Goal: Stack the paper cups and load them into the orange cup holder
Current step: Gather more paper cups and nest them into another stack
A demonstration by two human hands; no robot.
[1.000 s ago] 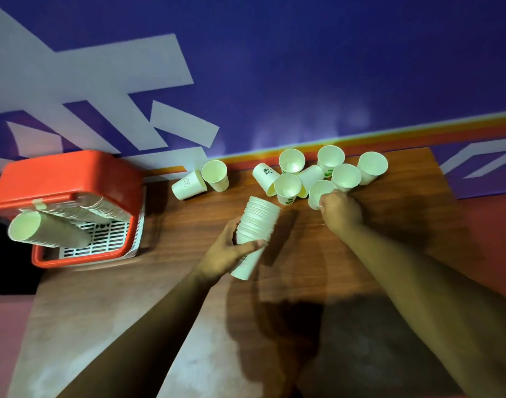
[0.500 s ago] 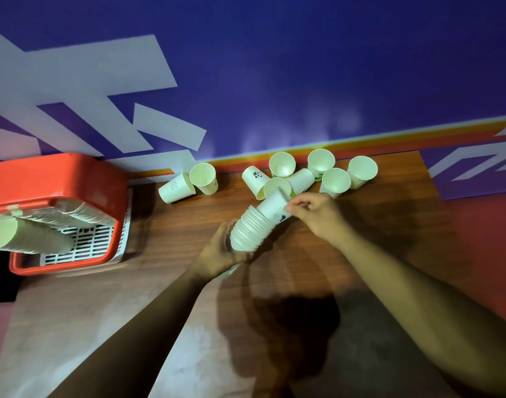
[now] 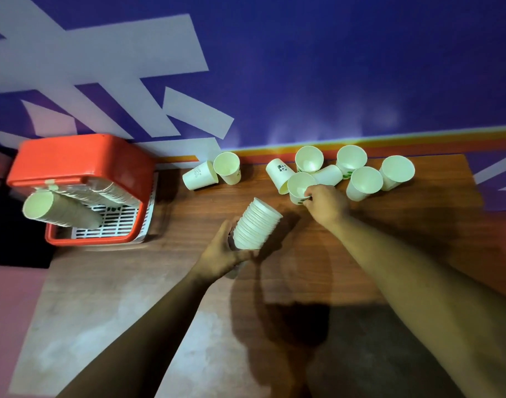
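Now that the cup being seated half a second ago sits nested in the stack (image 3: 256, 225), the right hand (image 3: 326, 205) has gone back to the cluster and pinches the rim of the nearest loose cup (image 3: 299, 185). The left hand (image 3: 224, 252) grips the tilted stack low, just above the surface (image 3: 188, 282). Several cups remain loose; the orange cup holder (image 3: 79, 156), far left, already carries stacks, so loading still waits.

The brown wooden counter (image 3: 404, 234) carries an orange cup holder (image 3: 82, 159) at its left end. Along its far edge sit a pair of paper cups (image 3: 200, 176) near the holder and a cluster of paper cups (image 3: 364, 182) farther right, some upright, some tipped over.
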